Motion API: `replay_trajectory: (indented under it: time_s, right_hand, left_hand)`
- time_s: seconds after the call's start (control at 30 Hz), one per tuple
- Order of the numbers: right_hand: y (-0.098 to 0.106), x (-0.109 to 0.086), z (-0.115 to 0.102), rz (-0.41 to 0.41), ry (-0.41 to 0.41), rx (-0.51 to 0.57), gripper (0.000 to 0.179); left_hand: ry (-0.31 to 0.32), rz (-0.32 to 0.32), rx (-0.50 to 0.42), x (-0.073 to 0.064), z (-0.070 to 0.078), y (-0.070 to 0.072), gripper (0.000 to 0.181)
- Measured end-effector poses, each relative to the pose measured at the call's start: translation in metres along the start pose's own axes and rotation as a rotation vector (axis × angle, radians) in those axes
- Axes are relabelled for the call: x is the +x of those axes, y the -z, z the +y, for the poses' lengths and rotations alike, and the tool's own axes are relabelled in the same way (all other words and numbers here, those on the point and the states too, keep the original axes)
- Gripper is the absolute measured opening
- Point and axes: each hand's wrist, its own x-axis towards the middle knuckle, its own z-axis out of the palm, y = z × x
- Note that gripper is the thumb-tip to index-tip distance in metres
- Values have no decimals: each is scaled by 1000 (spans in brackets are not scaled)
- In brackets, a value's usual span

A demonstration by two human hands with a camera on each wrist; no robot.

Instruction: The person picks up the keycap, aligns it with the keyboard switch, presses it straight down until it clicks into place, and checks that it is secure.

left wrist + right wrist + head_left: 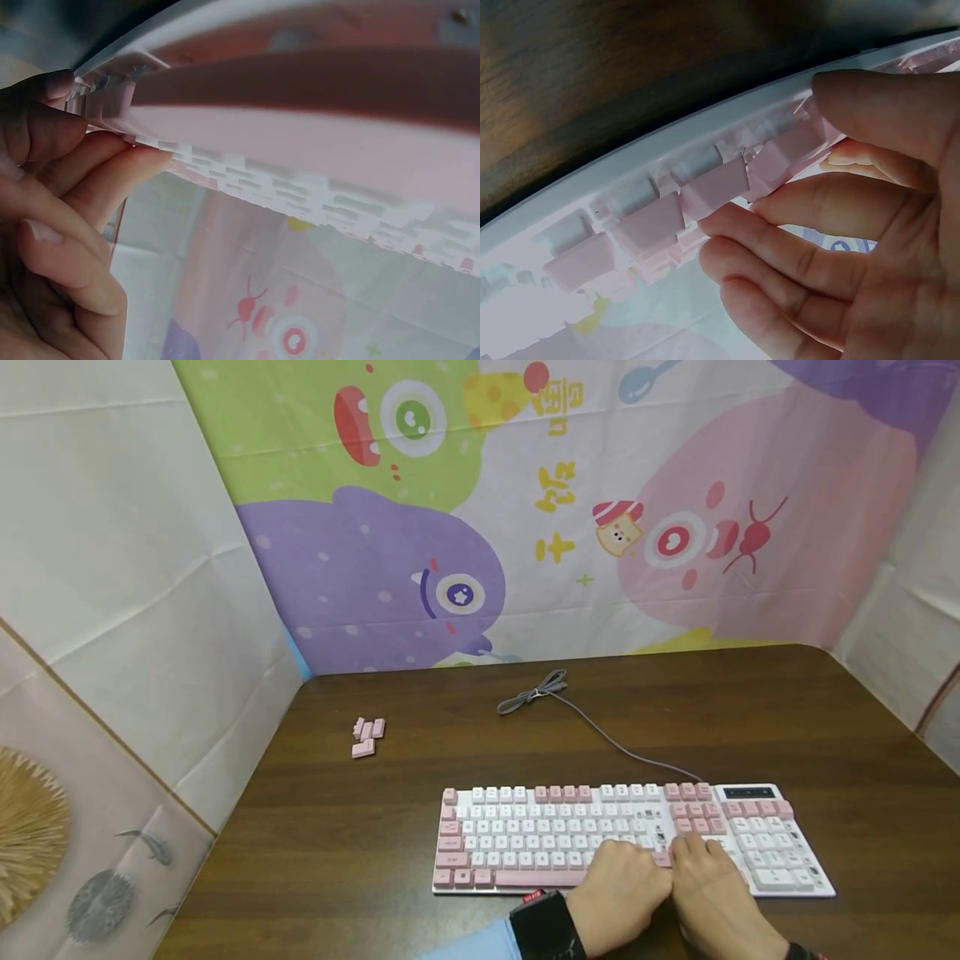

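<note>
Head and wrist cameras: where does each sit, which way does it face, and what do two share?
Head: worn on the head, facing forward and down at the keyboard; left hand, right hand and a blue sleeve show.
Left wrist: worn there, facing a long pink key close up; left fingers show.
Right wrist: worn there, facing pink keycaps, table uppermost; right fingers show.
Shared: head and left wrist both show the pink cartoon figure, inverted in the latter.

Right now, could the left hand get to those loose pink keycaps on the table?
Probably yes, with a stretch: the left hand is at the keyboard, but nothing tall stands between it and the loose pink keycaps.
</note>
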Motion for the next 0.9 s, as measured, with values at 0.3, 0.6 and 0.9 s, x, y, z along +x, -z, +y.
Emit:
replay_trajectory:
  time_s: [0.3,0.6,0.9]
  right_hand:
    - [-2,1,0,52,13,1,22]
    - [-5,-1,-3,-4,7,15,27]
    - [-7,-2,-1,-19,-4,39,29]
  left_hand:
    - [18,0,-1,0,1,-1,16]
    - [23,8,-16,-4,3,-5,16]
    - [26,-7,-18,-2,4,-6,16]
